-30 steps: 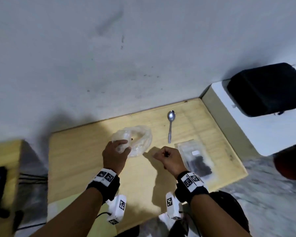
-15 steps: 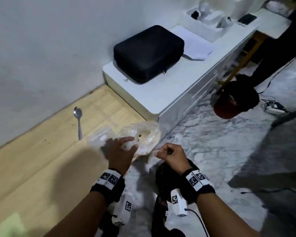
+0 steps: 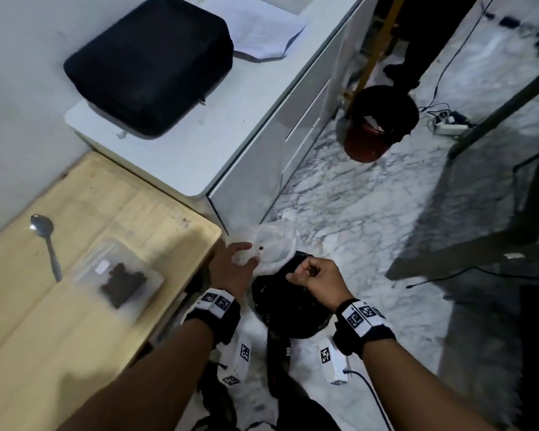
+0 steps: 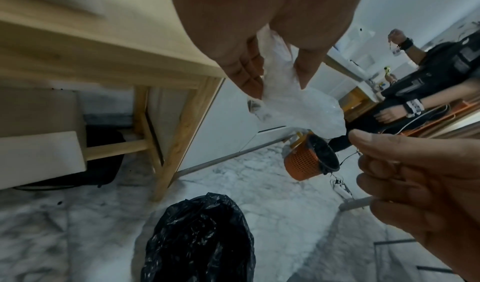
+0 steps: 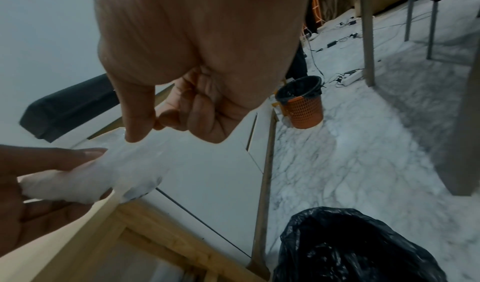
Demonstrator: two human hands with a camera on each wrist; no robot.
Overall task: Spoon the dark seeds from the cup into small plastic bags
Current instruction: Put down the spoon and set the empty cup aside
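Now the whole view is swinging right, off the wooden table (image 3: 84, 309) and out over the marbled floor, so the table that filled the middle a second ago is sitting at the left. Both hands are travelling with it, past the table's right edge, and are hanging above a black-lined bin (image 3: 288, 309) on the floor. Back on the table, the small bag of dark seeds (image 3: 120, 279) is lying flat, with the spoon (image 3: 45, 244) just to its far left, untouched. The left hand (image 3: 231, 272) is pinching a crumpled clear plastic cup (image 3: 269, 247) holding only a couple of stray seeds. The right hand (image 3: 319, 279) is curled into a fist; something dark shows inside, though I cannot tell what. Spooning looks finished, and discarding the emptied cup seems next.
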